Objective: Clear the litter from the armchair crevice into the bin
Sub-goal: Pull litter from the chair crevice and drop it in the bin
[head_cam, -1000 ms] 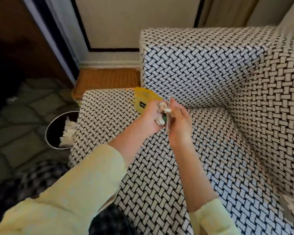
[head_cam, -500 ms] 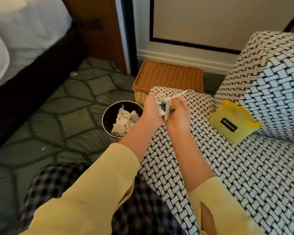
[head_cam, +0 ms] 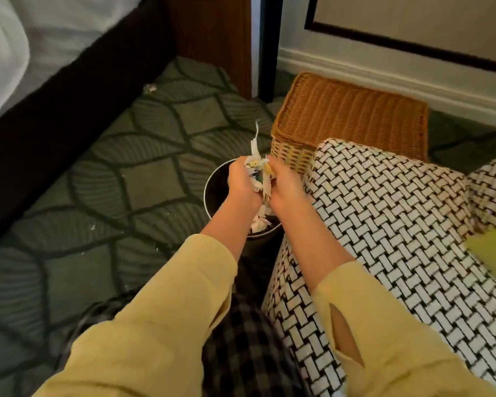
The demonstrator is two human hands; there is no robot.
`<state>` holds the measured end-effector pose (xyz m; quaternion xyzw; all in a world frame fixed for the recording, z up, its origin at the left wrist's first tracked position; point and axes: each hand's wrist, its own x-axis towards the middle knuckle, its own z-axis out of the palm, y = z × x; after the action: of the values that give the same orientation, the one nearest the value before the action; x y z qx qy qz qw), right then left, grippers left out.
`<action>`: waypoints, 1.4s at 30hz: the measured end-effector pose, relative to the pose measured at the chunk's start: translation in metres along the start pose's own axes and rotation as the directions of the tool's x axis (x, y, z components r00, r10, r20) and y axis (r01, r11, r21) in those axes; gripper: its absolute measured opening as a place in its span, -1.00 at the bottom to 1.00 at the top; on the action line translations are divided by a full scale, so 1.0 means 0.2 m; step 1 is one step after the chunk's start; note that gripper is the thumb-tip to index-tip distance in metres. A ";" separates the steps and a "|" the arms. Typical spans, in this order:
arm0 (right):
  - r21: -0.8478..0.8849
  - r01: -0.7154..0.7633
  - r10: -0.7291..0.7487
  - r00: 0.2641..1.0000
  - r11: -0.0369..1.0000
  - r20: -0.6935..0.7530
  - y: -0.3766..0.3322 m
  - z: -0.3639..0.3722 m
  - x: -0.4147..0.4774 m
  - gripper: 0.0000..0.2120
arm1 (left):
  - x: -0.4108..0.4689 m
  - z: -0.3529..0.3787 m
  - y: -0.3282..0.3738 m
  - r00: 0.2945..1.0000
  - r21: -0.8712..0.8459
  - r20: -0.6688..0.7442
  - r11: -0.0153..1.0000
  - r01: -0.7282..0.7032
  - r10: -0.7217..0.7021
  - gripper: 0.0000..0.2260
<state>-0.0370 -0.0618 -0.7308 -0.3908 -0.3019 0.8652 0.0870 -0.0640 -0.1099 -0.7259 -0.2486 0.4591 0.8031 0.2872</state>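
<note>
two hands [head_cam: 242, 186] [head_cam: 285, 189] around litter [head_cam: 257, 164], above bin [head_cam: 216, 196]

Both hands [head_cam: 265, 186] clutching litter [head_cam: 257, 167] above the bin [head_cam: 209, 190].

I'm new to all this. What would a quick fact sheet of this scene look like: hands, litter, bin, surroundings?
Left hand: grips the litter
Right hand: grips the same bundle
Litter: crumpled paper scraps, held over the bin
Bin: round, dark, on the carpet beside the armchair, paper already inside
Wicker basket: behind the bin
Yellow item: flat, on the armchair seat
</note>
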 end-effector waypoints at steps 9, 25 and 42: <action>-0.335 -0.241 0.187 0.965 0.911 -0.184 0.13 0.03 0.35 -0.74 | 0.32 -0.17 0.01 0.989 0.134 -0.148 0.990 0.045 -0.025 -0.72; -0.524 -0.400 0.292 0.915 0.752 -0.280 0.14 0.01 0.53 -0.84 | 0.43 -0.24 0.01 0.982 0.428 -0.099 0.884 0.188 -0.161 -0.74; -0.395 -0.202 0.233 0.972 0.896 0.031 -0.22 -0.07 0.11 -0.45 | 0.04 -0.08 0.19 0.999 0.527 0.028 0.850 0.005 -0.023 -0.58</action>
<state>-0.0455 -0.0110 -0.7266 -0.3979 -0.4251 0.8067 -0.1012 -0.0937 -0.1368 -0.7158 -0.1503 0.6548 0.6486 0.3578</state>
